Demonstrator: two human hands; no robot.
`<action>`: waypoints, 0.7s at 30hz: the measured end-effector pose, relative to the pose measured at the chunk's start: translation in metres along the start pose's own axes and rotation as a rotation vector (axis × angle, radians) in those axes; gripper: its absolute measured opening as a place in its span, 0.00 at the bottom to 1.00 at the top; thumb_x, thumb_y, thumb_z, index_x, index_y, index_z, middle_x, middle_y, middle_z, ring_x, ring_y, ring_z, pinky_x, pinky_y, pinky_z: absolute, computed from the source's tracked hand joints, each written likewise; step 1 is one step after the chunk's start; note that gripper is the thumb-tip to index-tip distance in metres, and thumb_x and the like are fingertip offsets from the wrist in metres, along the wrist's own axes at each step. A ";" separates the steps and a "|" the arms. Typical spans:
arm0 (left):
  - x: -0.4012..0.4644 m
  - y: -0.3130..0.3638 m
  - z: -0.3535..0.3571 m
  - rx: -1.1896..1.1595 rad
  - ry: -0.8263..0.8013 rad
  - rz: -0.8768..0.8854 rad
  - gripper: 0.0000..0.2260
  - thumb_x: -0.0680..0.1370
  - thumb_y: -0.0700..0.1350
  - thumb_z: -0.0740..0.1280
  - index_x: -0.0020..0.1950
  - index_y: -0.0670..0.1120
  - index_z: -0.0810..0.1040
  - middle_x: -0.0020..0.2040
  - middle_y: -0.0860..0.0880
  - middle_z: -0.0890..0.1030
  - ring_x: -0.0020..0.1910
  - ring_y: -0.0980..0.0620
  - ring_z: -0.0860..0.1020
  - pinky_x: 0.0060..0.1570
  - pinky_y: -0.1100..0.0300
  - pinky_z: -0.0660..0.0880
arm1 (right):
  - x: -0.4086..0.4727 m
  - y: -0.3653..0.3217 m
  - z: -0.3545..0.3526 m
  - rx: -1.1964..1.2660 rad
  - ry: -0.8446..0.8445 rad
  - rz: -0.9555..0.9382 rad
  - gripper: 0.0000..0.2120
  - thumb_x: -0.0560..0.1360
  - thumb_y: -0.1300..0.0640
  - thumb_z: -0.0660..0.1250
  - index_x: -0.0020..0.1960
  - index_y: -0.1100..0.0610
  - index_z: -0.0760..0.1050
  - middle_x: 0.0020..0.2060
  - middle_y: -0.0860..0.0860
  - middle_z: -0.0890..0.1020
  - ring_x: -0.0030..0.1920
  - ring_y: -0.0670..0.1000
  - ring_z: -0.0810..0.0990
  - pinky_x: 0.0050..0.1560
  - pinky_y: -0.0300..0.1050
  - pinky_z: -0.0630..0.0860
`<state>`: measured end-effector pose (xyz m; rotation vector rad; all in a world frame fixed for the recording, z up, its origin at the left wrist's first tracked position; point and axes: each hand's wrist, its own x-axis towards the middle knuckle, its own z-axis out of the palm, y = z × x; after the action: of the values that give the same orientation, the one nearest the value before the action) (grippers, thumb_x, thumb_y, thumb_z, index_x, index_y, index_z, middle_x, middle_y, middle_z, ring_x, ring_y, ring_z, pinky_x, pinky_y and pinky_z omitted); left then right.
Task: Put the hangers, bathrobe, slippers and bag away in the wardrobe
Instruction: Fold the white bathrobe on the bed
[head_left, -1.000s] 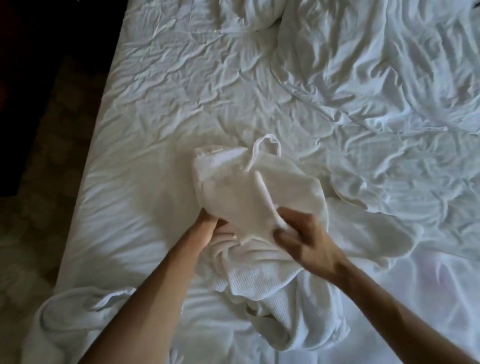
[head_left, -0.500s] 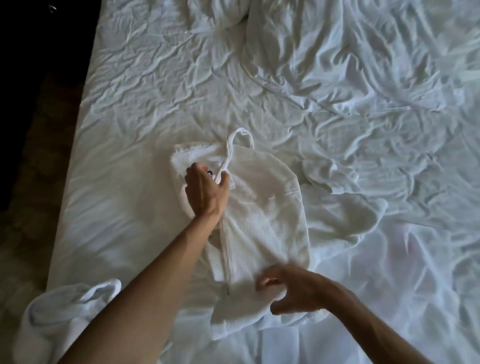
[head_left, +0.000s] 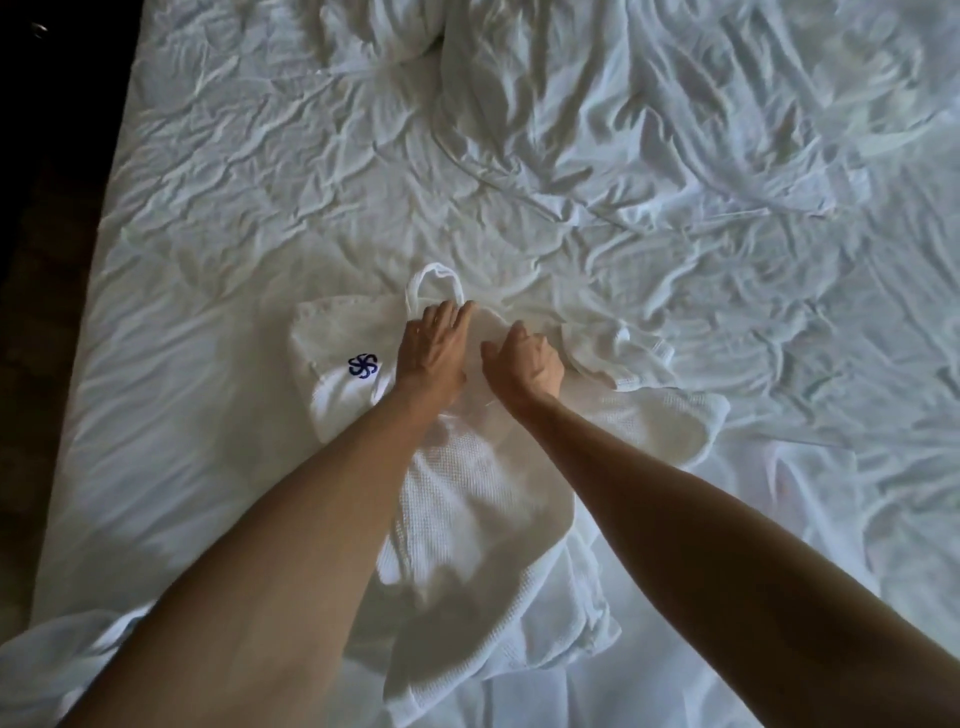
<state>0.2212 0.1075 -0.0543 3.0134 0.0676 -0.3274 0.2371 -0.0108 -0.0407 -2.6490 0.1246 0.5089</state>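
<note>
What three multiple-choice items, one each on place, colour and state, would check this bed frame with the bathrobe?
1. Where does the bathrobe lie?
A. on the bed sheet
B. on the floor
C. on a hanger

2. What colour is the emblem on the bathrobe?
A. red
B. dark blue
C. gold

3. How is the left hand set?
A. fist held clear of the cloth
B. fingers stretched out flat on the bathrobe near the hanging loop
C. gripping a slipper

Key: 1 A, the robe is spread on the rumpled sheet. 2 B, the pinwheel stitching reads dark blue against white. 3 B, its fingers lie straight on the fabric, while the right hand curls into the cloth beside it.
</note>
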 end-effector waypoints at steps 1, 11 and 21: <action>0.006 -0.003 -0.003 -0.019 0.014 0.089 0.41 0.69 0.35 0.73 0.79 0.48 0.59 0.72 0.47 0.69 0.70 0.45 0.68 0.66 0.51 0.68 | -0.001 -0.001 0.002 0.016 0.011 -0.034 0.15 0.80 0.47 0.62 0.57 0.59 0.75 0.52 0.58 0.83 0.52 0.61 0.82 0.45 0.47 0.71; 0.023 0.002 -0.016 -0.087 -0.110 0.428 0.08 0.70 0.43 0.72 0.46 0.54 0.77 0.47 0.51 0.82 0.51 0.47 0.80 0.54 0.54 0.73 | -0.031 0.034 -0.016 0.082 0.090 -0.458 0.09 0.76 0.50 0.67 0.45 0.56 0.78 0.37 0.54 0.83 0.34 0.58 0.80 0.32 0.46 0.69; 0.023 0.091 -0.031 -0.050 -0.237 0.529 0.46 0.69 0.53 0.77 0.81 0.50 0.56 0.78 0.49 0.64 0.73 0.46 0.69 0.69 0.48 0.69 | -0.161 0.127 -0.006 0.148 0.170 -0.533 0.21 0.75 0.48 0.68 0.37 0.48 0.55 0.28 0.46 0.65 0.25 0.49 0.66 0.28 0.39 0.56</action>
<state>0.2555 0.0212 -0.0197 2.7737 -0.7094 -0.6008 0.0680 -0.1272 -0.0267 -2.4360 -0.4629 0.0922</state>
